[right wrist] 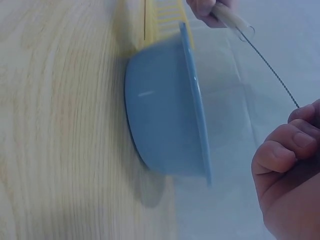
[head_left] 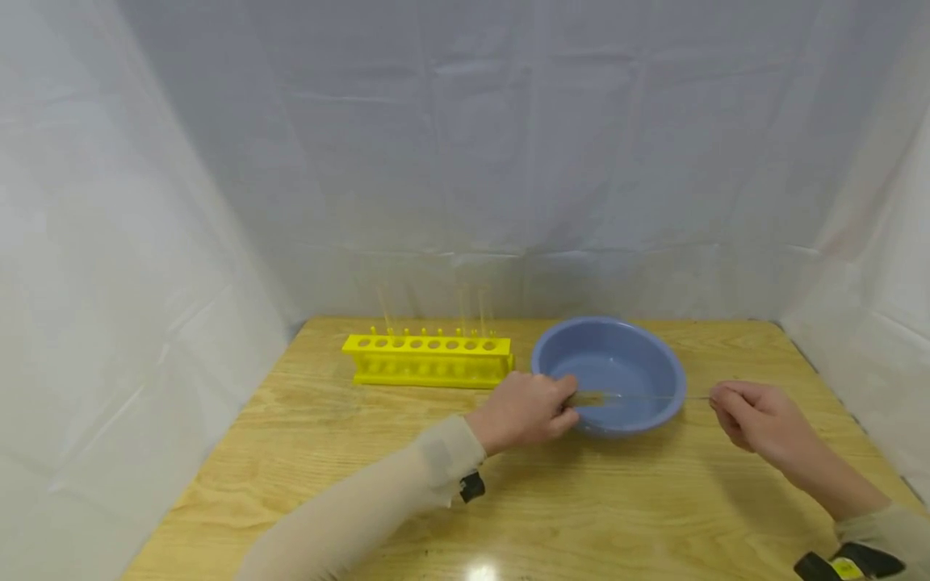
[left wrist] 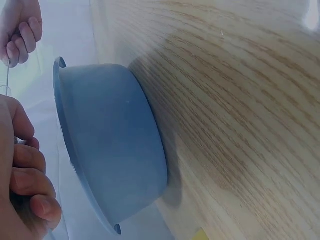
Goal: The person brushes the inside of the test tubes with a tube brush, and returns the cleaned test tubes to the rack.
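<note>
Over the near side of a blue basin (head_left: 603,367), my left hand (head_left: 523,410) grips a clear glass test tube (right wrist: 233,19), its mouth pointing right. Fingers curled, my right hand (head_left: 759,424) pinches the end of a test tube brush's twisted wire handle (right wrist: 270,68). That wire runs level in the head view into the tube's mouth, and pale bristles show inside the glass. The left fingers hide the closed end of the tube. Both hands are above the tabletop, the right one just beyond the basin's right rim.
A yellow test tube rack (head_left: 429,381) stands left of the basin, with several clear test tubes (head_left: 483,311) upright or slightly leaning at its back. The wooden table (head_left: 305,452) is bordered by white sheeting (head_left: 450,161) at the back and sides.
</note>
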`<state>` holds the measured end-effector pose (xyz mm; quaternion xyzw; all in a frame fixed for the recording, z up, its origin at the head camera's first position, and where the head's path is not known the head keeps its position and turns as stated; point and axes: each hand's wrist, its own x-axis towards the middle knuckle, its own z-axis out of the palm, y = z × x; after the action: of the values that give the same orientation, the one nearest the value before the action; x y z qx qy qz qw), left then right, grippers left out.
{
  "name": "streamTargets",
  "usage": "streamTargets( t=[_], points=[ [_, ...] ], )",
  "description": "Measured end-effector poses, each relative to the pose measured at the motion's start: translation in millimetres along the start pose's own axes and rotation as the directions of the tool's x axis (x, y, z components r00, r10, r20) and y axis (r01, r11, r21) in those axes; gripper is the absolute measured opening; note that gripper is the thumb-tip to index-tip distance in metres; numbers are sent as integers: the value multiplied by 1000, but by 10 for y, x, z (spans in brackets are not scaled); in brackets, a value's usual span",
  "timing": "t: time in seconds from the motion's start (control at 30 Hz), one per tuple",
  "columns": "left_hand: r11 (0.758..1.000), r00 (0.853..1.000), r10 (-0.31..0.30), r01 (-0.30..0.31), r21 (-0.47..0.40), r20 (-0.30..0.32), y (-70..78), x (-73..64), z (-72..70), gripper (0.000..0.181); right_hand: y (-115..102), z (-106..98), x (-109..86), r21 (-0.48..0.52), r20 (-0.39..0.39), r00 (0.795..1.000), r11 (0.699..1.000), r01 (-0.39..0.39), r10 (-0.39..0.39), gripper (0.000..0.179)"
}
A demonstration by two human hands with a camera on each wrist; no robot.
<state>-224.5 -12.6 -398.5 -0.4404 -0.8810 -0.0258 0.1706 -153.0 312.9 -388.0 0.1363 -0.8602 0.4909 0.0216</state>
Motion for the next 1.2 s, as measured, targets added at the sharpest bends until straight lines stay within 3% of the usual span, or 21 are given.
streamTargets(
  t=[0.3, 0.53, 0.93, 1.1, 1.2],
  points=[
    [1000, 1000, -9, 9, 6, 1, -14, -17, 10, 19, 13, -136, -59, 13, 7, 998, 998, -63, 63, 54],
    [998, 999, -23, 25, -50, 35, -65, -61, 2, 17, 78, -221, -99, 13, -10, 1000, 1000, -15, 15, 52],
    [999, 999, -9, 10, -50, 36, -121, -105, 22, 14, 125, -342, -164, -44, -49, 998, 998, -51, 49, 55],
    [996, 997, -42, 47, -80, 62, -177, -144, 50, 14, 201, -410, -185, -39, -79, 995, 997, -69, 66, 54],
    [994, 995, -70, 75, -78, 68, -224, -193, 60, 16, 263, -425, -177, -13, -54, 998, 999, -41, 41, 49]
  ],
)
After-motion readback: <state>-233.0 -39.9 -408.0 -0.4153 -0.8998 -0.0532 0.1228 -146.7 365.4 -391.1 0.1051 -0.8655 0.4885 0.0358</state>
